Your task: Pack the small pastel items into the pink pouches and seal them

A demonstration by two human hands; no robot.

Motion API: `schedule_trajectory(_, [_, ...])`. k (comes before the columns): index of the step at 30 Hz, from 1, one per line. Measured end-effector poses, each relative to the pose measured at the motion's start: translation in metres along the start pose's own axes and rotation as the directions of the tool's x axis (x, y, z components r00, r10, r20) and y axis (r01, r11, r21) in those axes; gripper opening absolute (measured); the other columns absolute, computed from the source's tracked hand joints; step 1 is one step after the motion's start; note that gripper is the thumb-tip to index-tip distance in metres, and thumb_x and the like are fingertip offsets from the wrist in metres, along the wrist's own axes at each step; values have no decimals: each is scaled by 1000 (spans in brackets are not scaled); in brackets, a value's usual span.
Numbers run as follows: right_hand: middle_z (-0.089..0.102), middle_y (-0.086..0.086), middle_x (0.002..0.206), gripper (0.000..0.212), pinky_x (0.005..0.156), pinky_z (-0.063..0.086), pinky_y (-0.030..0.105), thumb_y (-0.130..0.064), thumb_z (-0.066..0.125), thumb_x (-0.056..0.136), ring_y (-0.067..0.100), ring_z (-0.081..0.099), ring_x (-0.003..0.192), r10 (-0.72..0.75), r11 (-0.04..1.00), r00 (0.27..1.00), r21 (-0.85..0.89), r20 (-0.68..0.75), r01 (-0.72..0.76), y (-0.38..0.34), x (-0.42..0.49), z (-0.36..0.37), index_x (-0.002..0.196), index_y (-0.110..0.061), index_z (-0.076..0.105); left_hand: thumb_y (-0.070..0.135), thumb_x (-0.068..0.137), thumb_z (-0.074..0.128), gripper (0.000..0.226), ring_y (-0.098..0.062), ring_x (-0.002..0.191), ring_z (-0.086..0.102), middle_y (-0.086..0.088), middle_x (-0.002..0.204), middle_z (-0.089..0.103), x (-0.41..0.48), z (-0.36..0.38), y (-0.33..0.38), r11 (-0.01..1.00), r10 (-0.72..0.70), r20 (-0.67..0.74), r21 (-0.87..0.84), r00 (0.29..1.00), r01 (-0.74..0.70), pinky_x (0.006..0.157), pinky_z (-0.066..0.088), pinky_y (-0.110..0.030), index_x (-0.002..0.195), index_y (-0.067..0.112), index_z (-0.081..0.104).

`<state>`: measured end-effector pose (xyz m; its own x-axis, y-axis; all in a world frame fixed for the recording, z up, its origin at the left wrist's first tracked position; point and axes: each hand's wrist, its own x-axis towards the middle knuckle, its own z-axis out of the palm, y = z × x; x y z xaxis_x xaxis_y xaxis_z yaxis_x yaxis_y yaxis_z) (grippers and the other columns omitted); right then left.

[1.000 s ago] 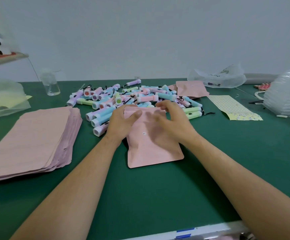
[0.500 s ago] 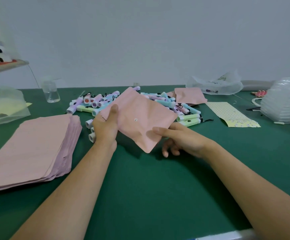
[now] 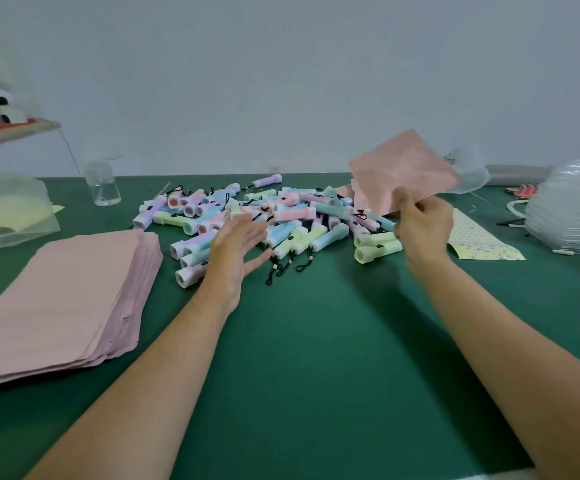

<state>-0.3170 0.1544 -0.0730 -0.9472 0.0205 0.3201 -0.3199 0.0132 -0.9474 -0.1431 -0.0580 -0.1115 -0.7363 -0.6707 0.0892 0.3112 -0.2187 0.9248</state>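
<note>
Pink flat pouch (image 3: 403, 171) hangs upper right, pinched by the right hand (image 3: 422, 226) — the left hand (image 3: 236, 251), flat and empty, hovers over the central heap of small pastel plastic items (image 3: 281, 216) — so most packing apparently remains.

matt pink pouch (image 3: 403, 174), smooth plastic items (image 3: 295, 214)

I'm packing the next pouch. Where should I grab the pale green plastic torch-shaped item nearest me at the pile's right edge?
On the pale green plastic torch-shaped item, pinch the slim barrel from above, from the near side: it lies flat on the green mat, wide head to the left, nothing on top. The left hand is open.
</note>
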Motion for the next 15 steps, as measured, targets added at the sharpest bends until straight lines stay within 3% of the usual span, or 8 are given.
schedule_trajectory(3, [43,-1,47,40,48,34,28,-21,55,95,16,42,35,77,997,996,11,-34,-77,14,40,1,57,-16,45,25,107,59,23,-12,118,71,2,119,79,0,1,-1,999,10,28,50,1000,-12,82,64,-33,127,16,66])
schedule_trajectory(6, [45,5,62,33,39,28,21,-17,52,102,11,36,32,168,981,986,99,-2,-167,26,73,13,69,-13,48,30,100,66,26,-8,116,72,4,119,79,-1,2,-3,994,42,63,96,997,-48,84,65,-34,123,18,69])
schedule_trajectory(10, [58,5,74,25,39,31,23,-21,59,102,12,40,41,302,942,953,162,-20,-295,28,111,24,79,-12,53,22,102,65,19,-9,113,73,4,115,80,0,7,-4,979,53,103,189,993,-72,87,65,-34,119,15,69])
schedule_trajectory(13, [63,8,80,15,36,35,18,-9,70,98,10,52,47,449,829,884,308,129,-467,32,126,25,93,-8,56,17,106,58,18,-10,111,74,3,112,81,0,5,-3,978,47,92,199,995,-65,83,65,-32,122,13,65])
schedule_trajectory(15, [68,15,91,15,38,40,16,0,66,98,15,64,59,489,806,856,286,171,-518,40,129,21,108,-3,55,17,106,58,19,-10,111,74,4,112,81,0,5,-3,978,41,93,202,995,-59,82,65,-32,123,12,65])
